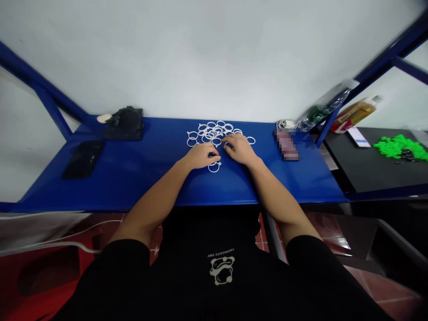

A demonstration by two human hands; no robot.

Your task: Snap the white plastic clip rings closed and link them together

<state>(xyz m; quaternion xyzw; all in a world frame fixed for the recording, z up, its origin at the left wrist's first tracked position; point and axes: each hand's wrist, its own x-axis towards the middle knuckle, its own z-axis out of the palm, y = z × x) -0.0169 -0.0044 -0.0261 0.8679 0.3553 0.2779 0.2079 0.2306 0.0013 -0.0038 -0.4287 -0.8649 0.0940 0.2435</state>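
White tabbed rings (pixel 211 133) lie in a loose, overlapping cluster on the blue tabletop (pixel 157 178), near its far edge by the wall. Left hand (pixel 201 156) is curled at the cluster's near side, its thumb and fingers just above a separate white ring (pixel 214 167); whether they pinch it, I cannot tell. Right hand (pixel 239 150) is bent over the cluster's right part, its grip likewise unclear. Farther right, a coiled white cable (pixel 286 124) lies beside a clear plastic bottle with a green label (pixel 326 108)
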